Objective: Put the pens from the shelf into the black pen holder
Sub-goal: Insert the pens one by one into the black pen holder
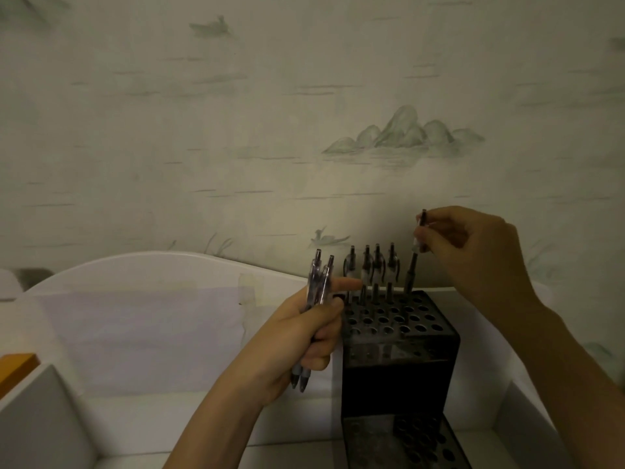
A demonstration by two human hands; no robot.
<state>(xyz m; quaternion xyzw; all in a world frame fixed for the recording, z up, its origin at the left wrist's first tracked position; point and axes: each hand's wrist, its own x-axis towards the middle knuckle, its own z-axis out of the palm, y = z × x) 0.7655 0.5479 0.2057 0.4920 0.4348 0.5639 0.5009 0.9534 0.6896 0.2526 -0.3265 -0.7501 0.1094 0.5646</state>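
The black pen holder (402,363) is a tall block with a grid of round holes on top, standing on a white shelf. Several pens (372,265) stand upright in its back row. My left hand (311,336) grips two clear pens (319,282) just left of the holder, index finger stretched toward the back row. My right hand (473,245) pinches the top of another pen (414,265), whose tip sits in a hole at the holder's back right corner.
A white curved shelf back (152,265) rises behind, with taped paper (142,333) against it. White side panels (37,411) flank the shelf. A second perforated black piece (406,441) lies in front of the holder. An orange object (15,367) sits at far left.
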